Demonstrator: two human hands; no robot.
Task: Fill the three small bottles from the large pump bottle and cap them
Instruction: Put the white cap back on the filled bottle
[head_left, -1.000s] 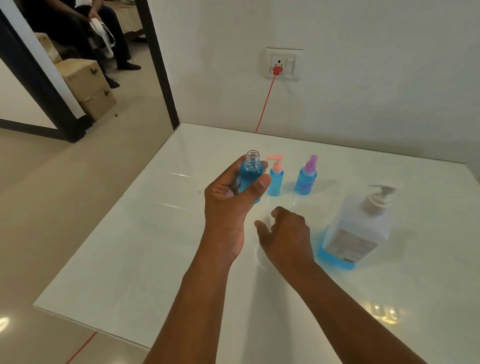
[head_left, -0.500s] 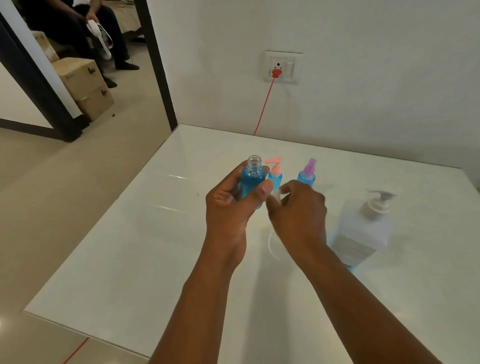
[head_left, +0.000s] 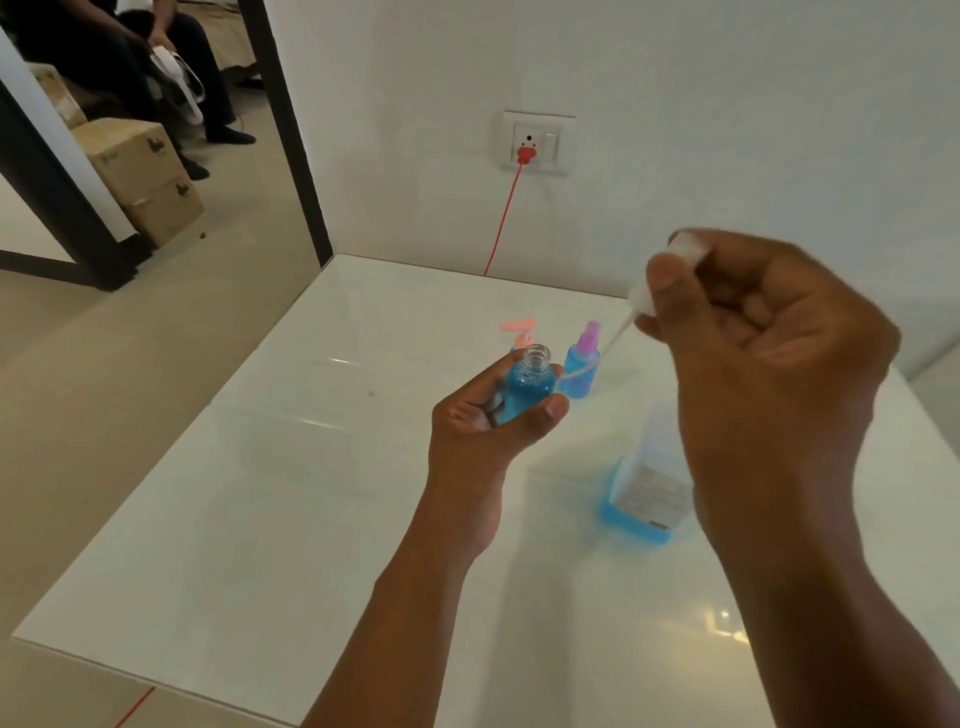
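White and glossy, the table (head_left: 291, 519) stands in the corner against a pale wall, where a red cable (head_left: 503, 223) hangs from a wall socket (head_left: 537, 143). Beyond the dark door frame at the left, two cardboard boxes (head_left: 148, 179) are stacked on the floor beside a seated person (head_left: 130, 57).

Above the middle of the table, the left hand (head_left: 485, 415) is raised with the forearm coming from the lower edge. Its fingers and thumb are curled around the open small bottle (head_left: 527, 384), which is held upright, with blue liquid inside and no cap on its clear neck. The right hand (head_left: 769, 353) is higher and closer to the camera. Its thumb and curled fingers pinch a white pump cap (head_left: 655, 280), whose thin tube (head_left: 602, 353) slants down toward the open bottle and ends just beside it.

I count three small bottles. The other two stand on the table behind the left hand: one with a pink pump top (head_left: 519, 332), mostly hidden, and one with a purple spray top (head_left: 582, 366). One large pump bottle (head_left: 649, 483) stands at the right, partly hidden by the right wrist, with a little blue liquid at its bottom. It carries a label, but the print is too blurred to read.
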